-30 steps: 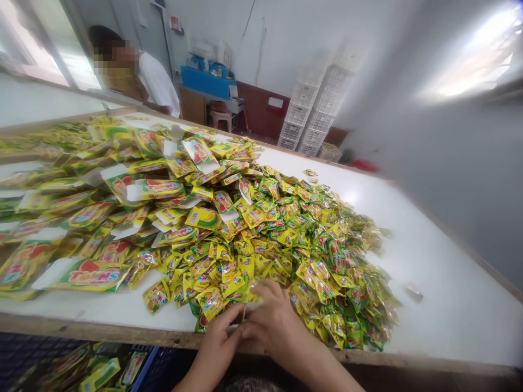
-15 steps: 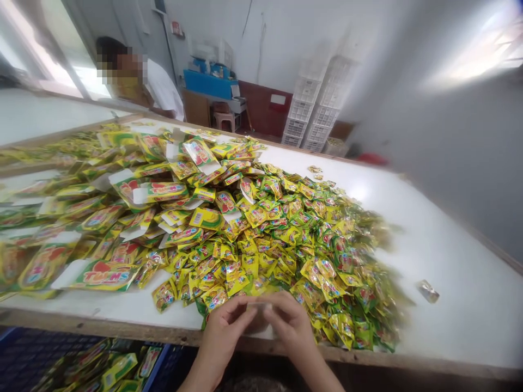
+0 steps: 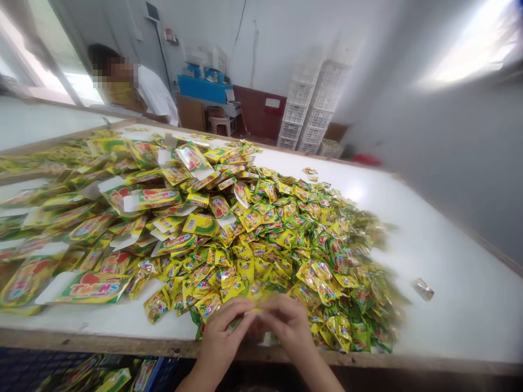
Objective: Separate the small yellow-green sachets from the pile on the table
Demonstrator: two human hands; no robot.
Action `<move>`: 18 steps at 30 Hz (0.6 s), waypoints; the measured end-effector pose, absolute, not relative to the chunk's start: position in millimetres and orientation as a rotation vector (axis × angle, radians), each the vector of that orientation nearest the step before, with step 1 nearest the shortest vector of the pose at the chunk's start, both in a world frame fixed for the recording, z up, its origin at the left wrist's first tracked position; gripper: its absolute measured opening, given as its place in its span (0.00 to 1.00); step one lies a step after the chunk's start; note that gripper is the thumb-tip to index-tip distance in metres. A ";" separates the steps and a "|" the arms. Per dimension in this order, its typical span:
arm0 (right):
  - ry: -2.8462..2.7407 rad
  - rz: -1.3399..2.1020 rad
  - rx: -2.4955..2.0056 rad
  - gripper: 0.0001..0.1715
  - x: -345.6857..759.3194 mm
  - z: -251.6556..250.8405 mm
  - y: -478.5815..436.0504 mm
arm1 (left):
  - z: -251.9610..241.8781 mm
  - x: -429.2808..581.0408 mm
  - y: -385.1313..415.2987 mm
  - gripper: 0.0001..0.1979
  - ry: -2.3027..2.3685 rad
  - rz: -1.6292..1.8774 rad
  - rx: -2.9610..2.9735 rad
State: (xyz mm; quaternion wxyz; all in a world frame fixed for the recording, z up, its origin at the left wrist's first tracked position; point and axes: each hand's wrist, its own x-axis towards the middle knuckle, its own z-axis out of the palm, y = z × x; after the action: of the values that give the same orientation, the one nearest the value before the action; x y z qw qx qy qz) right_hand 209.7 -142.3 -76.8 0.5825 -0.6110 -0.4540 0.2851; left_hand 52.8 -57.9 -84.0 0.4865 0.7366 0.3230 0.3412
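At the table's front edge, my left hand (image 3: 224, 329) and my right hand (image 3: 288, 324) face each other with thumbs and fingertips pinched together. Between them is a small printed candy box (image 3: 257, 329), blurred and mostly covered by the fingers; a yellow edge shows at its top. Just beyond my hands spreads a heap of small yellow and green candy sachets (image 3: 261, 267). To the left lies a pile of flat printed boxes (image 3: 155, 196), many with white end flaps standing out. One such box (image 3: 93, 287) rests near the front edge.
A blue crate (image 3: 157, 375) holding boxes is below the table (image 3: 449, 316) at the lower left. One loose sachet (image 3: 423, 289) lies on the right. Across the table sits a person in a white sleeve (image 3: 157, 95). White crates (image 3: 302, 109) are stacked by the wall.
The view has shifted slightly, so the piles appear further left. Both hands stay together on the box; a yellow edge now shows between the fingertips where a pale one was.
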 end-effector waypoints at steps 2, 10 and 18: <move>-1.051 0.661 -1.414 0.05 210.4 -77.8 -143.9 | -89.0 51.9 -56.2 0.07 0.747 0.859 1.865; -1.136 0.555 -1.555 0.03 210.3 -71.4 -137.3 | -87.6 55.5 -50.5 0.10 0.775 0.703 1.800; -1.372 0.330 -1.493 0.11 201.8 -85.4 -158.4 | -108.8 37.7 -50.7 0.15 0.613 0.816 2.104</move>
State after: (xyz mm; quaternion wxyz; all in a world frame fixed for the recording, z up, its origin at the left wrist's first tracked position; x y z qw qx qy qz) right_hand 201.8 -158.4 -85.4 0.5172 -0.6219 -0.5717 0.1376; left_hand 37.7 -50.7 -108.8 0.3909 0.8282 0.2411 0.3212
